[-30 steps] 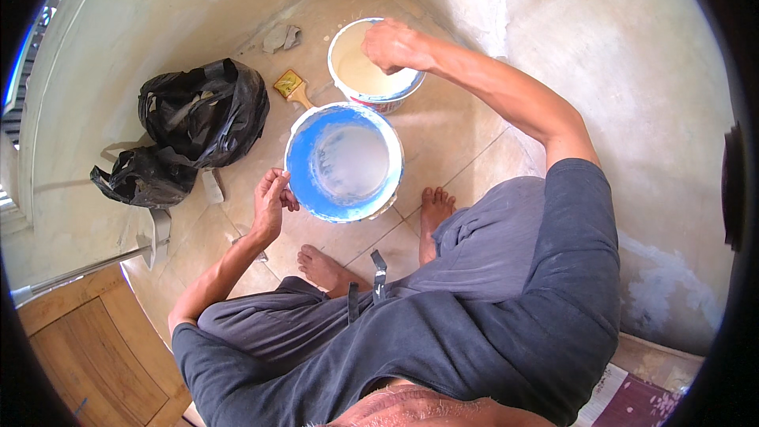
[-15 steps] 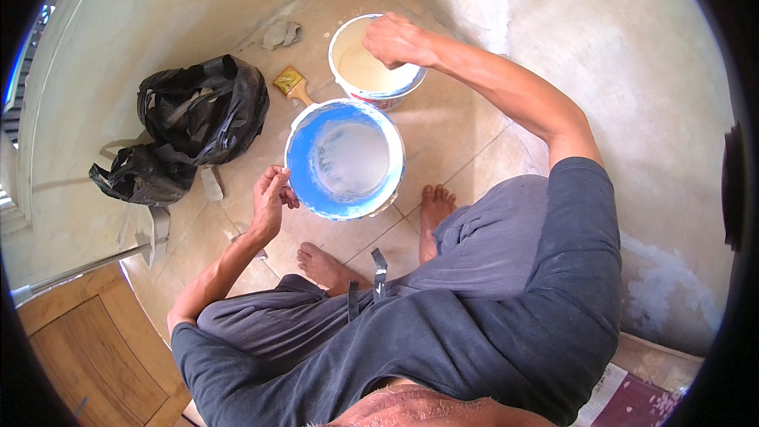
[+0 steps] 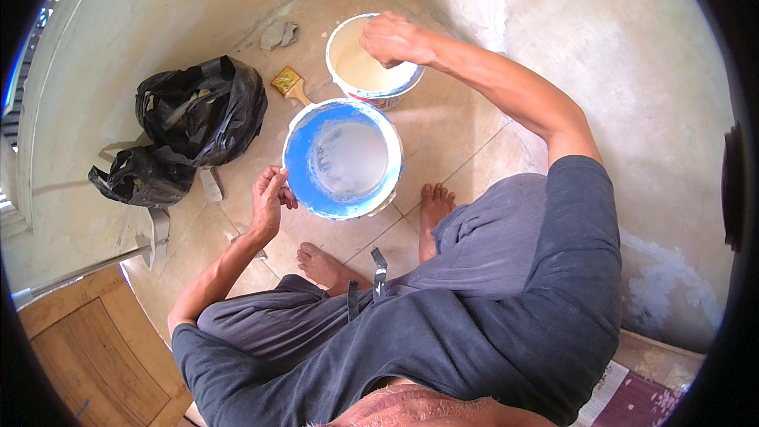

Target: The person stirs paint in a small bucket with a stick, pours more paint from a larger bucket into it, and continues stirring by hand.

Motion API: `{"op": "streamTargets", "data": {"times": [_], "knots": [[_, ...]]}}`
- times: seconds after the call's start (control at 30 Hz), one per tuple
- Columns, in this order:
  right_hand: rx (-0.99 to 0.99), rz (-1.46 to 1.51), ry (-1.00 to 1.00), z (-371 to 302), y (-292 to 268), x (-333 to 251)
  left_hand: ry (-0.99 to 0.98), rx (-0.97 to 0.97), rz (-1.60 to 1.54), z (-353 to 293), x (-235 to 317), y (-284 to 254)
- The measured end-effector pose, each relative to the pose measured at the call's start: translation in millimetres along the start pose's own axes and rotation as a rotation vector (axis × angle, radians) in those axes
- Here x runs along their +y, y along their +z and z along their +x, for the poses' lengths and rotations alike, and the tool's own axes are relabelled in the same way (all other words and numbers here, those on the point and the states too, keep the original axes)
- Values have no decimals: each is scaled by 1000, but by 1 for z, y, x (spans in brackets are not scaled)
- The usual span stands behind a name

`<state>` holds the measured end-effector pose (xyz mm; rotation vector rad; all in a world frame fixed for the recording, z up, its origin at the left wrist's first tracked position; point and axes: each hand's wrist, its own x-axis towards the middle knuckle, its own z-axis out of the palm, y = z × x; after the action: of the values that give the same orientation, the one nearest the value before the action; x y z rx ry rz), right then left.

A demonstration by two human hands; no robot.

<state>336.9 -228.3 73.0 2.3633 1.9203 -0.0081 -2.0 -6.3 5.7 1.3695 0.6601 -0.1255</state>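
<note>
A round bucket [image 3: 296, 160], blue inside with whitish smears and a pale bottom, is in front of me. My left hand [image 3: 273, 194] pinches its left rim, thumb at the edge and fingers curled below. Just beyond it stands a second, white-rimmed bucket [image 3: 348, 59] holding cream-coloured liquid. Over this one's right side, my right hand [image 3: 393, 39] is closed in a fist. Whatever the fist grips is hidden from above. A paintbrush [image 3: 292, 85] with a wooden handle lies by the blue bucket's far left rim.
A black plastic bag [image 3: 229, 107] slumps open at the left, with a scraper-like blade [image 3: 212, 184] beside it. A crumpled greyish scrap [image 3: 279, 35] lies near the far wall. Walls [image 3: 585, 55] meet at the far corner. A wooden panel [image 3: 107, 348] is at lower left.
</note>
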Motion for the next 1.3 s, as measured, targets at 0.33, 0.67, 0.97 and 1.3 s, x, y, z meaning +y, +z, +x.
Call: {"op": "streamTargets", "data": {"times": [0.33, 0.67, 0.97, 1.3], "knots": [[522, -63, -48, 4, 25, 12, -2, -18, -3, 4, 1, 4], [-43, 76, -41, 8, -13, -3, -2, -23, 5, 2, 1, 1], [306, -26, -54, -4, 19, 13, -1, -10, 3, 2, 3, 5], [341, 11, -18, 7, 20, 10, 6, -25, -12, 4, 3, 5]]}}
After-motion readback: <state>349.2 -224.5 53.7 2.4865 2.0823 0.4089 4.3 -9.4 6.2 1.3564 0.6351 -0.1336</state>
